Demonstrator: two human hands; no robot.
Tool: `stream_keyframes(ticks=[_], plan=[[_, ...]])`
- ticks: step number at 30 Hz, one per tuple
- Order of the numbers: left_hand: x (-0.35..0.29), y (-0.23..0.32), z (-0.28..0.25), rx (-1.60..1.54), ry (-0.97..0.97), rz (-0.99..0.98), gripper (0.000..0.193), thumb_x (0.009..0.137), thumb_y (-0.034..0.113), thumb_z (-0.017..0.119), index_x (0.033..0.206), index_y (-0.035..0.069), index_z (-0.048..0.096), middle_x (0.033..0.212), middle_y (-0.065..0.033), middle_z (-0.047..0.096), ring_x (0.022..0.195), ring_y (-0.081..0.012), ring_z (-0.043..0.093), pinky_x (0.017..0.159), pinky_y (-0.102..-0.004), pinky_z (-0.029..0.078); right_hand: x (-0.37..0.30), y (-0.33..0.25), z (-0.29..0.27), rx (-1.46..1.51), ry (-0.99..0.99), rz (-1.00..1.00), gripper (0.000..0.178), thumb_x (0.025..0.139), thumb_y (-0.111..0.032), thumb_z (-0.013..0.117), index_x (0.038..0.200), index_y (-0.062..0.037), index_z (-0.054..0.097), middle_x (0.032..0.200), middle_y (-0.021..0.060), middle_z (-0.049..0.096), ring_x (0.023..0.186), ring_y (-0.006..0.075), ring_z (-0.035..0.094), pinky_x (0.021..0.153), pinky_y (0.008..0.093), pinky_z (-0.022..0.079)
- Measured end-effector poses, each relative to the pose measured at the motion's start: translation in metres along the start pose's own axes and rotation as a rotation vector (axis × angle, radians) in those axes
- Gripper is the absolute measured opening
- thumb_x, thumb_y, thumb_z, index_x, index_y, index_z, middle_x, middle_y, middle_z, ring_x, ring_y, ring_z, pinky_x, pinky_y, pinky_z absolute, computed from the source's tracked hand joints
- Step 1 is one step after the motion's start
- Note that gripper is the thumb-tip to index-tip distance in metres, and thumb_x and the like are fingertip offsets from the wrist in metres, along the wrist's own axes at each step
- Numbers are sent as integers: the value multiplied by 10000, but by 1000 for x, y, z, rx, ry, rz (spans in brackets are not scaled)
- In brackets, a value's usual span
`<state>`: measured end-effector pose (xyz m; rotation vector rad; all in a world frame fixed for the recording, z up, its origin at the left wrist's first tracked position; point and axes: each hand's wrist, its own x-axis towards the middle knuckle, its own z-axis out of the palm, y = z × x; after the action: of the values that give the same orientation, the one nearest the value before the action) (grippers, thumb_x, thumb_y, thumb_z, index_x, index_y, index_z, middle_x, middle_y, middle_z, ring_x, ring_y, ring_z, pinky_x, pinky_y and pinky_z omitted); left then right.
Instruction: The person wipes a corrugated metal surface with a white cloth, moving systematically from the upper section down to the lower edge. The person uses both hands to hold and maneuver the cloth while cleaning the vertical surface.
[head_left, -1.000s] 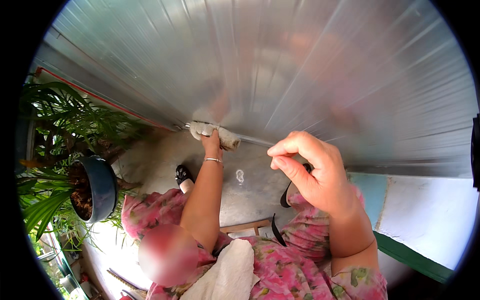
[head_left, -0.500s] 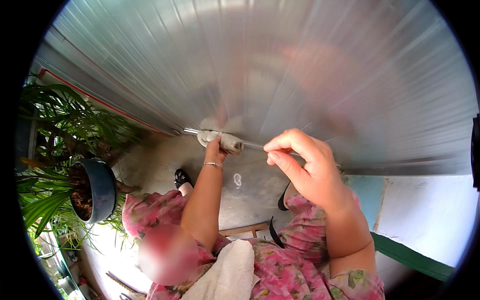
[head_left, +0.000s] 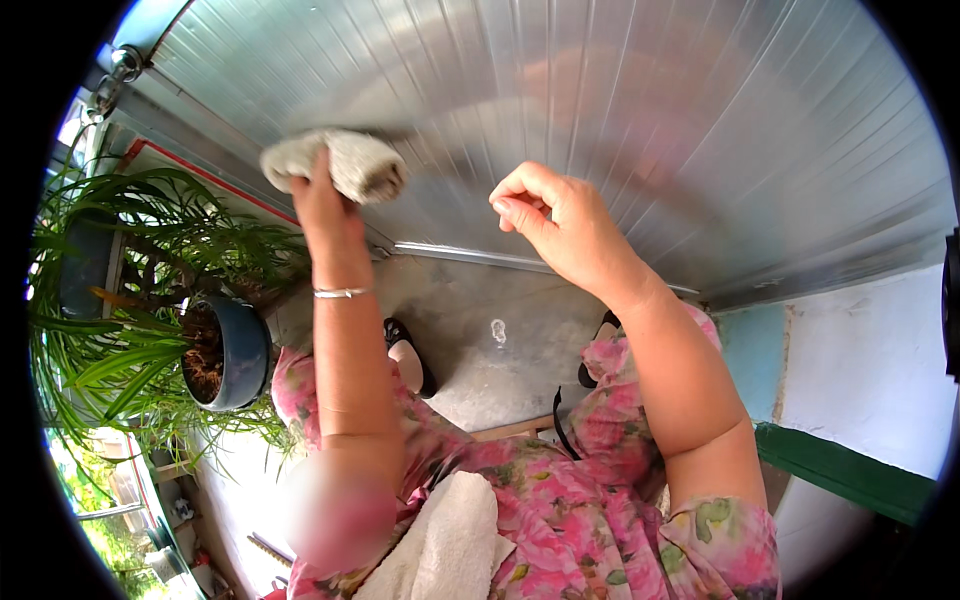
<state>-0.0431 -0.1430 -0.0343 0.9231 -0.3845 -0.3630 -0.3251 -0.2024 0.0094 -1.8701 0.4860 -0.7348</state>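
Observation:
My left hand (head_left: 325, 215) grips a rolled, off-white cloth (head_left: 365, 165) and holds it against the silvery ribbed metal panel (head_left: 560, 100), toward its left side. The cloth is slightly blurred. To the right, my right hand (head_left: 560, 215) is raised in front of the panel with its fingers curled and the thumb near the fingertips. Whether anything sits in that pinch is too small to make out. A white towel (head_left: 450, 530) lies over my lap on the pink floral clothing.
On the left stand long-leaved plants, one in a dark blue-grey pot (head_left: 245, 355). A metal rail (head_left: 465, 254) runs along the panel's foot over the concrete floor (head_left: 470, 330). A wall with a dark green ledge (head_left: 850, 470) is at the right. A metal latch (head_left: 120, 70) shows upper left.
My left hand has carried the rolled cloth up and left from the panel's bottom rail. My right hand has risen and shifted slightly left, still curled.

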Motion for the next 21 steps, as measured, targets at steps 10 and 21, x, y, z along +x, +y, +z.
stream_keyframes(ticks=[10, 21], plan=[[29, 70, 43, 85, -117, 355, 445, 884, 28, 597, 1264, -2, 366, 1182, -150, 547, 1031, -274, 606, 827, -387, 559, 3, 1, 0, 1, -5, 29, 58, 917, -52, 560, 902, 3, 563, 823, 37, 612, 756, 115, 602, 708, 263, 492], [-3, -136, -122, 316, 221, -177, 612, 842, 55, 629, 1365, -8, 317, 1247, -147, 510, 1086, -248, 543, 885, -354, 481, 4, -7, 14, -107, -68, -34, 67, 888, -61, 608, 902, 0, 585, 794, 58, 635, 729, 126, 627, 671, 262, 488]])
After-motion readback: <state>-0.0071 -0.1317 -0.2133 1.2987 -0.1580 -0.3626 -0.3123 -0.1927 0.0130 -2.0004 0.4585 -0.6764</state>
